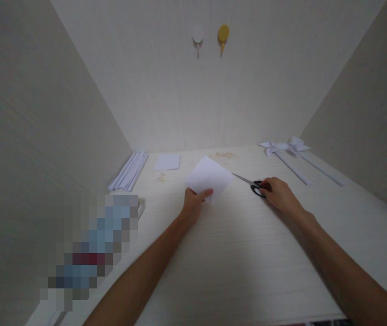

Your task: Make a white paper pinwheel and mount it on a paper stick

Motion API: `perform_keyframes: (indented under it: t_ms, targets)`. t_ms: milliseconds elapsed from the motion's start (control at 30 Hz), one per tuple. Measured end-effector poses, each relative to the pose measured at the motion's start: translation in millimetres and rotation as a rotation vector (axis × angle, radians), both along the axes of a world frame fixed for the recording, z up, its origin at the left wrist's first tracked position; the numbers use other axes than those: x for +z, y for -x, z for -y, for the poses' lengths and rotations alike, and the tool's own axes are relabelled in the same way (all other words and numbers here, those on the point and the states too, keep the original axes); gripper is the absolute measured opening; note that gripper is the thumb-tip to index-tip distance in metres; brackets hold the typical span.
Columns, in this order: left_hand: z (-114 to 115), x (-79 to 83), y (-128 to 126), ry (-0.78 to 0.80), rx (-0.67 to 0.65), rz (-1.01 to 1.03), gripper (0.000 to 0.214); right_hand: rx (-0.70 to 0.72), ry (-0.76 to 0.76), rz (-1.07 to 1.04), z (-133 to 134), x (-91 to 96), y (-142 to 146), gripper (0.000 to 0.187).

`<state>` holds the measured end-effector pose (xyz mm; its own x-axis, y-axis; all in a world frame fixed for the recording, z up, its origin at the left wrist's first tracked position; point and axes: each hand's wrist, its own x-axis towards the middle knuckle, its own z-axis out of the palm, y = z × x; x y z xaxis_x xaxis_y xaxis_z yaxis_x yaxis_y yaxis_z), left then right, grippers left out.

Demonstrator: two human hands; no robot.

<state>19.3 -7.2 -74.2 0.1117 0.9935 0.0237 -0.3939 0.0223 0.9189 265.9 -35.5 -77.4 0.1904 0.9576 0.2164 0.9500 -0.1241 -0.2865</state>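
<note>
A square sheet of white paper (209,174) is pinched near its front corner by my left hand (193,203), thumb on top. One of its corners points toward the back wall. To the right, my right hand (278,192) has its fingers on the black handles of a pair of scissors (257,186). Their blades look closed and point left, with the tip close to the paper's right corner. Whether the scissors rest on the table or are slightly lifted, I cannot tell.
Rolled paper sticks (128,172) and a stack of square paper (167,162) lie back left. Small pale pieces (160,177) and more bits (224,155) sit nearby. Two paper pinwheels (295,146) lie back right. A blurred-out object (101,240) is at left. Two hooks (224,34) hang on the wall.
</note>
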Motion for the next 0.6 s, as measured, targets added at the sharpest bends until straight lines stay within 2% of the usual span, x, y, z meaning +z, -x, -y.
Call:
perform_keyframes:
  t_ms: [600]
  targets:
    - [-0.2,-1.0,-0.2,0.02,0.014,-0.032,0.033,0.007,-0.059,0.004,1.4,-3.2,-0.3,0.012]
